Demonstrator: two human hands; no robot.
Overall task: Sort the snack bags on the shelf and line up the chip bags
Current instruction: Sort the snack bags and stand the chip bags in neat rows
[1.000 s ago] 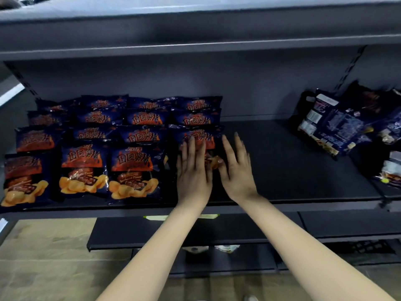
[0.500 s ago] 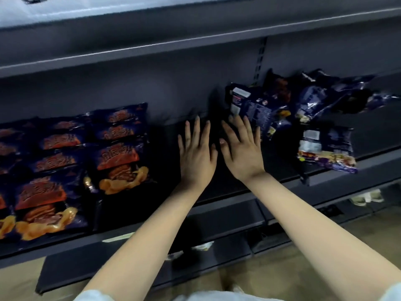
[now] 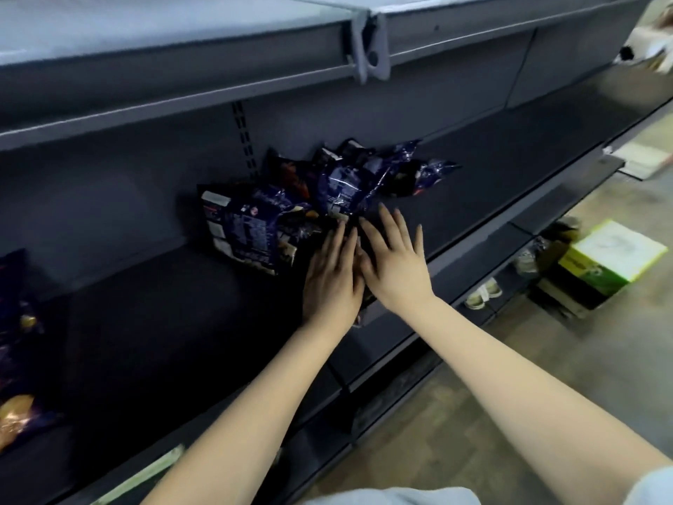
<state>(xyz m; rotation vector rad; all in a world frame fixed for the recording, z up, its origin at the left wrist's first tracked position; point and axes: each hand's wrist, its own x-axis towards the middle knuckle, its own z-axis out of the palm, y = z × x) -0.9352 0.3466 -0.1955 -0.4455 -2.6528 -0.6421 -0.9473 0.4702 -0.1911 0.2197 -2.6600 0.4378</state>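
Hands are further right than before — left hand [image 3: 333, 284] and right hand [image 3: 395, 266] lie flat, fingers straight, gripping nothing, at 5 o'clock of the blue bag pile [image 3: 287, 213] on the shelf [image 3: 491, 184]; orange chip bags [image 3: 14, 413] at 8.

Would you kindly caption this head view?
Left hand and right hand over jumbled dark blue foil snack bags on dark metal shelf.

Head-worn view, forward and down, near the shelf [image 3: 164, 322]

The dark shelf [image 3: 164, 322] bears a jumbled heap of blue snack bags [image 3: 251, 227]; chip bags [image 3: 14, 413] lie far left.
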